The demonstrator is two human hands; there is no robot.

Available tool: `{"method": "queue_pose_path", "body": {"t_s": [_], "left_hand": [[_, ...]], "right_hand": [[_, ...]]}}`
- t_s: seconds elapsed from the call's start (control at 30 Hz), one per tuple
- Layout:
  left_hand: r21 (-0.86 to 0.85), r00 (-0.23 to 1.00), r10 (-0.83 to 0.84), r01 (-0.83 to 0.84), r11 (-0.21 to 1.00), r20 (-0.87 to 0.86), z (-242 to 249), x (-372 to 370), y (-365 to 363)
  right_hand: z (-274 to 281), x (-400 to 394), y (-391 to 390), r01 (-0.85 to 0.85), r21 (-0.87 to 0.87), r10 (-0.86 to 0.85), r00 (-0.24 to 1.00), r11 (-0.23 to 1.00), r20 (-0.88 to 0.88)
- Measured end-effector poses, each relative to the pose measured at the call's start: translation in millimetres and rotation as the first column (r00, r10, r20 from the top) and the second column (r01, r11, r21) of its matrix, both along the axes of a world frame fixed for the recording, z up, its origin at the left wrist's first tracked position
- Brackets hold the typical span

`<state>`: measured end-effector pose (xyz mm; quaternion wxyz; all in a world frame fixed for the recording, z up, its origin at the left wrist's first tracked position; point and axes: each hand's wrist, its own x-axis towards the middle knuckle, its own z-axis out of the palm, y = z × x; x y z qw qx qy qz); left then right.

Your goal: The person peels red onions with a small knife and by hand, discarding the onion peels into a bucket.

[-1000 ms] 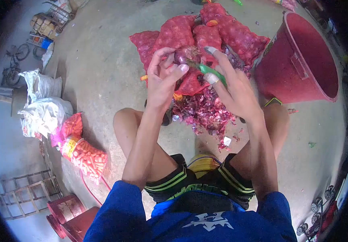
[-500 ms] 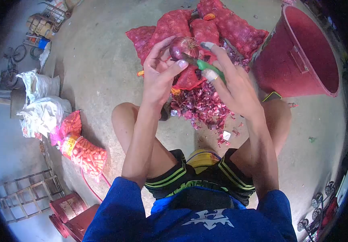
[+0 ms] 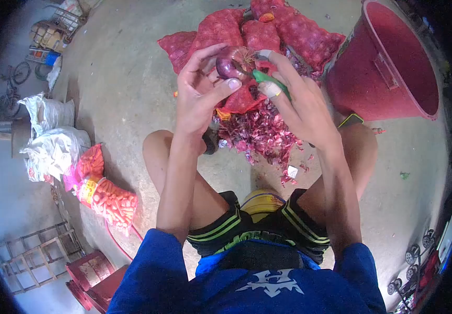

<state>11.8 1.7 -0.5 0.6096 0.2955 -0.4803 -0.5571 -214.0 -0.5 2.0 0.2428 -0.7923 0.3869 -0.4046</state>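
My left hand (image 3: 201, 89) holds a red onion (image 3: 232, 64) by its left side, with the thumb below it and the fingers around the back. The onion's stringy roots point up and to the right. In my right hand (image 3: 296, 97) is a knife with a green handle (image 3: 268, 79); its blade is mostly hidden against the onion. Pale wraps cover the right thumb and a fingertip, which is close to the roots. Below the hands, a heap of red onion skins (image 3: 270, 133) lies on the floor.
Red mesh sacks of onions (image 3: 220, 31) lie ahead. A large red tub (image 3: 362, 83) stands at the right, with a phone-like object (image 3: 350, 121) near its base. White sacks (image 3: 58, 149) and a bag of carrots (image 3: 113, 201) are at the left, red containers (image 3: 92, 269) lower left.
Both hands and the onion have shifted slightly left in view. The knife blade, visible before at the onion's lower right, is now mostly hidden. The surroundings have shifted slightly too.
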Motion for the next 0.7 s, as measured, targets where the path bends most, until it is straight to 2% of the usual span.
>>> {"method": "queue_pose_path", "body": {"t_s": [0.17,0.23,0.3,0.37,0.4,0.47,0.5,0.57,0.6,0.67,0.7], "left_hand": [[-0.026,0.999,0.034,-0.034,0.999,0.007,-2,-2,2],[0.000,1.000,-0.022,0.022,1.000,0.011,-2,6,0],[0.026,0.997,-0.079,0.078,0.997,0.014,-1,9,2],[-0.030,0.996,-0.042,0.045,0.999,0.082,4,8,5],[-0.031,0.996,-0.042,0.045,0.999,0.081,6,4,6],[-0.142,0.989,0.121,-0.109,0.984,0.081,7,-8,7],[-0.143,0.989,0.123,-0.111,0.983,0.078,5,-4,5],[0.048,0.999,-0.032,0.030,0.998,0.037,-1,8,1],[0.046,0.999,-0.029,0.028,0.999,0.034,1,6,2],[-0.137,0.977,0.087,-0.061,0.989,0.192,4,2,3],[-0.138,0.978,0.083,-0.057,0.989,0.192,4,0,4]], "right_hand": [[4,-3,0,-0.034,0.111,0.033,0.999,0.993,0.009],[1,-3,-1,-0.037,-0.004,0.037,0.999,0.999,-0.011],[2,-4,0,-0.032,-0.008,0.031,0.999,0.999,-0.044],[2,-4,0,-0.027,-0.018,0.025,0.997,0.999,-0.075],[2,-2,-1,-0.025,-0.024,0.024,0.999,0.999,-0.035],[1,1,-1,-0.021,-0.028,0.021,1.000,0.999,0.003],[0,2,-2,-0.006,-0.028,0.007,1.000,1.000,0.015],[3,4,-2,0.004,-0.029,-0.003,1.000,1.000,0.023],[5,4,-2,0.006,-0.040,-0.006,1.000,0.999,0.010],[6,4,-4,0.011,-0.052,-0.011,1.000,0.999,-0.003],[5,4,-5,0.018,-0.048,-0.018,1.000,0.999,0.011]]}}
